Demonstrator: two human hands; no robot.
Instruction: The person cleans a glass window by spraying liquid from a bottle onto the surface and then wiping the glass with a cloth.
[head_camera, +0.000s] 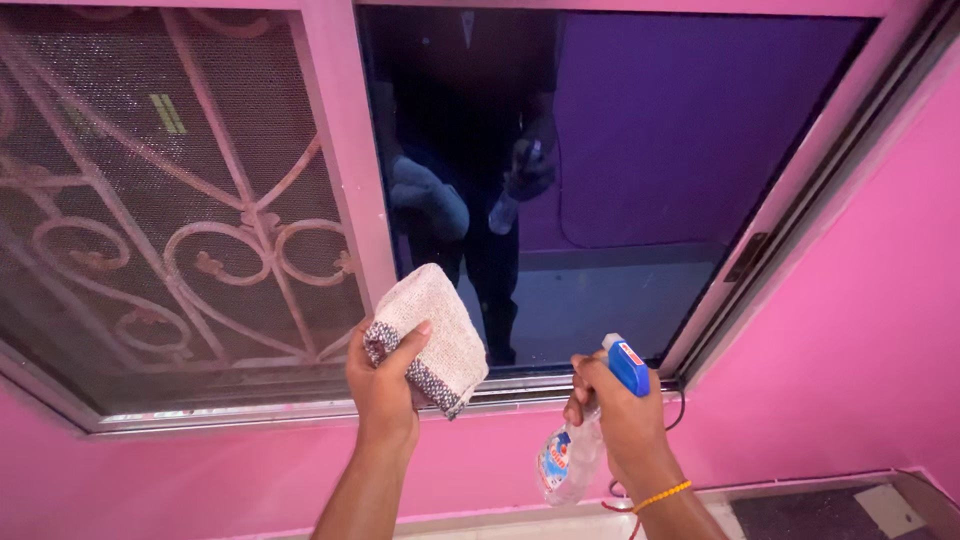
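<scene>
Now, my left hand (385, 380) is clenched on a folded cloth (437, 332), raised just before the dark pane (640, 150), low near its sill; my right hand (620, 415) grasps a spray bottle (572, 458), blue nozzle (628, 365) up, beside the cloth; grille (170, 220) at left; pink wall (860, 340) around.

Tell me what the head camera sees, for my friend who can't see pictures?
The left hand holds a folded white cloth up against a dark window pane, while the right hand grips a clear spray bottle with a blue nozzle. The window has a pink frame in a pink wall.
</scene>
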